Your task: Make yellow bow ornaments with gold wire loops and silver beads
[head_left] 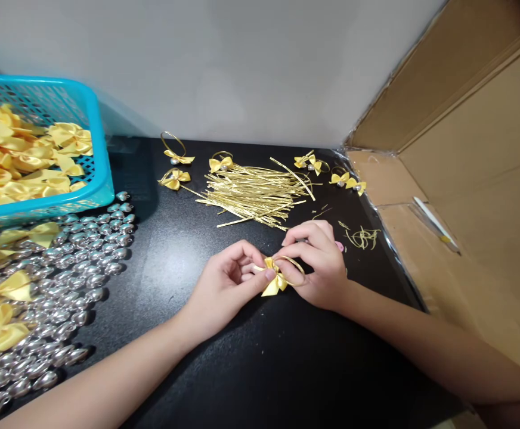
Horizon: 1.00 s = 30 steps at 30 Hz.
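Note:
My left hand (231,277) pinches a yellow satin bow (274,283) between thumb and fingers, just above the black table (224,369). From the other side my right hand (318,262) closes its fingertips on a gold twist tie (299,267), which curves in a loop out of the bow's middle. The exact spot where the tie meets the bow is hidden by my fingertips. Beyond both hands lies a pile of gold twist ties (255,193). Finished-looking bows with a silver bead and gold loop, such as one bow (175,179), rest around that pile.
A blue basket (103,149) full of yellow bows stands at the left. Below it spread many silver beads (94,280) with loose bows (0,333) on top. Gold tie scraps (362,237) lie right of my hands. A white-handled tool (434,223) rests on cardboard (474,238).

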Available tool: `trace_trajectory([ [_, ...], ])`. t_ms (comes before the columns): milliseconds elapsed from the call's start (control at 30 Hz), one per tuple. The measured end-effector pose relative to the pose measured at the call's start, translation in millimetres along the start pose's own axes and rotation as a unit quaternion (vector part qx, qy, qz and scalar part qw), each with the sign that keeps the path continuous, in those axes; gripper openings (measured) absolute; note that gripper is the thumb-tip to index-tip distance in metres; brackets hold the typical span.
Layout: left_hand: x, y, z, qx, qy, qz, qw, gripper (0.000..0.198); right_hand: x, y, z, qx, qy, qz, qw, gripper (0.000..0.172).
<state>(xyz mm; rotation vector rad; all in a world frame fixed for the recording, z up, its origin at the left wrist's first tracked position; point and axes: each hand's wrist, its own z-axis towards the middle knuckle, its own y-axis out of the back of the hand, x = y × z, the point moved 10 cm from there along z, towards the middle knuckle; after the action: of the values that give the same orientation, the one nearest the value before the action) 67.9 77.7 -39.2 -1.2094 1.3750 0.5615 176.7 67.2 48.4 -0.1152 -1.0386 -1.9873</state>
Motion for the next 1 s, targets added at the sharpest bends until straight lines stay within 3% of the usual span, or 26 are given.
trace_trajectory([
  [700,-9,9.8,1,-0.07,-0.02,0.02,0.997,0.023,0,4,2,0.002,-0.015,0.022,1.0,0.008],
  [1000,-8,11.3,-1,-0.076,-0.023,0.023,0.997,0.023,-2,1,3,0.017,-0.026,0.047,0.998,0.006],
])
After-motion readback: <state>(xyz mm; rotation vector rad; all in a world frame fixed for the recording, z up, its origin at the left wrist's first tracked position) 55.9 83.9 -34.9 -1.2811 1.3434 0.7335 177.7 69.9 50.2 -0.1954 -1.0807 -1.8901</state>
